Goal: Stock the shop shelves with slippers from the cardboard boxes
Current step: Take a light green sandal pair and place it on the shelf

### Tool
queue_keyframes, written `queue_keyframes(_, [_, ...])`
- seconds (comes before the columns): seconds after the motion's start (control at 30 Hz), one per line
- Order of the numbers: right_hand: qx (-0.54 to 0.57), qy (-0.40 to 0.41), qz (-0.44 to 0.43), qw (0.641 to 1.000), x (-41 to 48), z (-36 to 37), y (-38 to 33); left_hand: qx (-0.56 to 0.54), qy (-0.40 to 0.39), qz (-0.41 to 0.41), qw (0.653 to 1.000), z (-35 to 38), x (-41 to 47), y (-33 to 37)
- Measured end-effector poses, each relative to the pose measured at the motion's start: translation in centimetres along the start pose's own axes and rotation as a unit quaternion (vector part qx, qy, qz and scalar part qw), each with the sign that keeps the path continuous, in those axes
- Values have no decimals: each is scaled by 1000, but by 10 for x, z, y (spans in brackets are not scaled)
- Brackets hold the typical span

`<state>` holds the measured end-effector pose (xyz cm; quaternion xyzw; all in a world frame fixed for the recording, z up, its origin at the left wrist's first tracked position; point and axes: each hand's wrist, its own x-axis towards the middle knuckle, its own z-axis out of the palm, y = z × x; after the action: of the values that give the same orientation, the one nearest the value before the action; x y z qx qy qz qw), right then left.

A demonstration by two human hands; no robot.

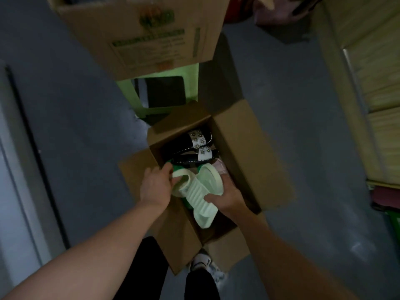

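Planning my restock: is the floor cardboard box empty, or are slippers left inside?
Not empty. Black studded slippers lie inside the cardboard box, and the left hand and right hand grip pale green slippers over it.

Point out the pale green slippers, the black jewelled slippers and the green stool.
pale green slippers (195,197), head view, ribbed sole.
black jewelled slippers (198,140), head view, white studded strap.
green stool (131,94), head view, left leg.

Dim, murky light; soft motion blur; wide-angle bending at edges.
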<state>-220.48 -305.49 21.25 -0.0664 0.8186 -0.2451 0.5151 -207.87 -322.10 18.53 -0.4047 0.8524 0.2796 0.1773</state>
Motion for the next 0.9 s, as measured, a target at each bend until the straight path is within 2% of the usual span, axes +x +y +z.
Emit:
queue_keyframes(0.07, [-19, 0, 3, 1000, -12, -7, -9, -3, 3, -34, 999, -16, -6, 7])
queue_keyframes(0.2, [-68, 35, 1, 997, -45, -30, -37, -104, -24, -107, 988, -53, -30, 25])
queue_keyframes(0.37, [-129, 84, -15, 988, -97, -65, -74, -231, -16, -207, 950, -101, -73, 48])
queue_keyframes(0.43, [-119, 96, -10, 988, -122, -78, -87, -345, -9, -258, 902, -118, -91, 59])
queue_keyframes(0.53, [-114, 128, -15, 985, -159, -97, -103, -561, -10, -323, 762, -141, -119, 80])
queue_keyframes(0.6, [-119, 140, -17, 983, -182, -108, -111, -651, -23, -325, 686, -155, -141, 97])
queue_keyframes(0.67, [-100, 141, -23, 985, -205, -117, -119, -716, -34, -304, 628, -171, -164, 115])
queue_keyframes(0.73, [-20, 124, -32, 992, -227, -124, -128, -751, -43, -277, 597, -185, -184, 133])
queue_keyframes(0.8, [13, 114, -73, 991, -247, -130, -139, -759, -47, -255, 598, -201, -201, 153])
queue_keyframes(0.9, [-3, 128, -136, 982, -272, -140, -156, -756, -24, -243, 607, -225, -222, 178])
